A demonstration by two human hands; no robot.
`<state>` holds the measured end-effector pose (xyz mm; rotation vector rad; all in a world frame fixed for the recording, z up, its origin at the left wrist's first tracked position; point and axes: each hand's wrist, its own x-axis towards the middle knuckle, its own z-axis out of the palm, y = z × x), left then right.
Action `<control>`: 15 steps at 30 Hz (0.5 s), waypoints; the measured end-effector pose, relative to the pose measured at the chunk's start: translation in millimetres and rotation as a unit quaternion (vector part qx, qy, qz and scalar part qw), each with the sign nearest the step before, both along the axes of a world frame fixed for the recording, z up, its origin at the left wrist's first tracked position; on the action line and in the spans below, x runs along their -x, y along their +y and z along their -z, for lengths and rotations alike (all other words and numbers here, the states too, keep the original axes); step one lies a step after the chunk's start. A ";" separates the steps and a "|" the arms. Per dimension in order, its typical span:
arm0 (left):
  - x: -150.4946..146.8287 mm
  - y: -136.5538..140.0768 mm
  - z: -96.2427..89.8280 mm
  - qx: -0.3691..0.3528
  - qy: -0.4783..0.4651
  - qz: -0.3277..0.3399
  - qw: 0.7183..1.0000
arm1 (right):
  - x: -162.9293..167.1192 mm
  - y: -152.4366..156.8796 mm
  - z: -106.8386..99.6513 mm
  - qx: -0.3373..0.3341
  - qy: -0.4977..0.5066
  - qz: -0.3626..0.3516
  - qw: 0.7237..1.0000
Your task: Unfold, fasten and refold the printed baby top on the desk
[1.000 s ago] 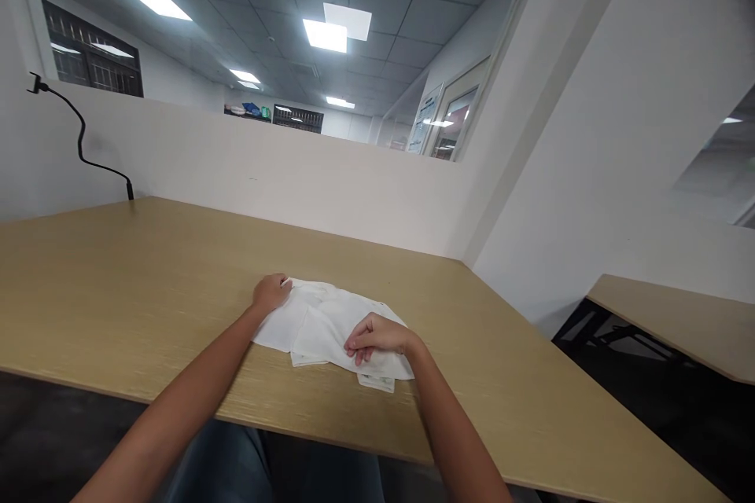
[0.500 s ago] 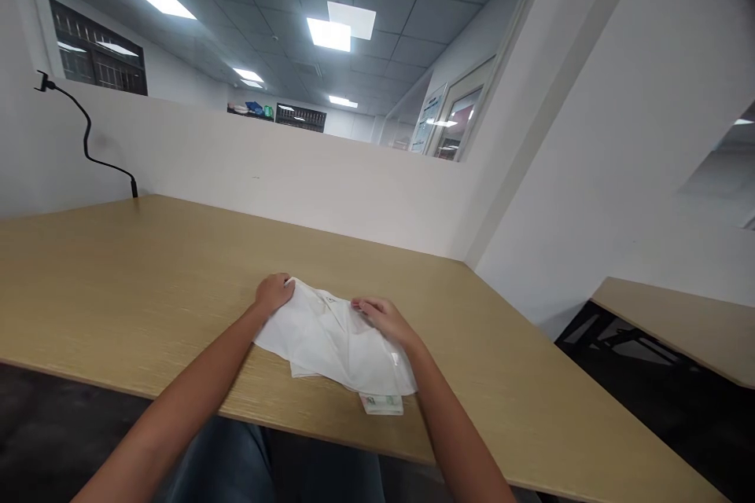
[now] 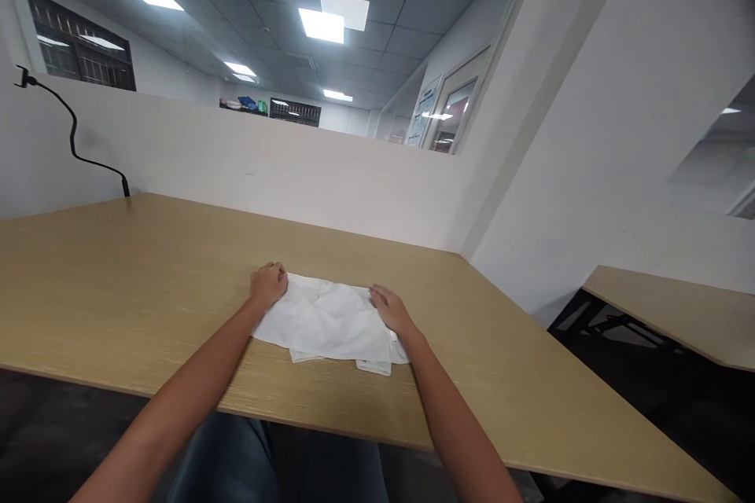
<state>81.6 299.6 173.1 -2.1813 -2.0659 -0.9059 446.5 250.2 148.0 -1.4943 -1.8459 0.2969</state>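
Observation:
A white cloth (image 3: 336,320), thin and softly wrinkled, lies on the wooden table in front of me. Two short flaps of it stick out along its near edge; the right flap carries a faint print. At its far left corner, my left hand (image 3: 270,283) has its fingers curled round the fabric. My right hand (image 3: 390,308) is closed at the far right corner, fingers pointing left over the edge, and the wrist hides part of that side. The far edge runs nearly straight between both hands.
The table's wooden top (image 3: 177,251) reaches a low white partition (image 3: 330,181) at the back. A black gooseneck holder (image 3: 74,126) rises at the far left. On the right stands another table (image 3: 666,306) with black legs. My knees are under the near edge.
My right hand has moved right and slightly away from the left hand. The cloth's far edge is straighter, and its near edge has drawn back from the table's front. The view has shifted slightly.

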 end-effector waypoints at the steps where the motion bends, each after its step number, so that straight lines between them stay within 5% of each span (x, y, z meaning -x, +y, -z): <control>1: -0.5 -1.2 -2.2 -0.016 -0.004 -0.002 1.000 | -1.5 0.7 -0.7 -0.007 0.006 0.008 1.000; 5: -9.5 -6.2 -8.9 -0.055 -0.055 0.071 0.994 | -6.3 2.7 -1.6 -0.006 -0.014 0.028 0.999; 9: -29.7 -12.4 -3.7 -0.013 -0.060 0.187 0.981 | -9.7 4.6 3.1 0.034 -0.041 0.034 0.998; 15: -40.1 -13.6 14.3 0.055 -0.038 0.245 0.967 | -16.0 12.3 11.4 0.111 -0.080 0.058 0.989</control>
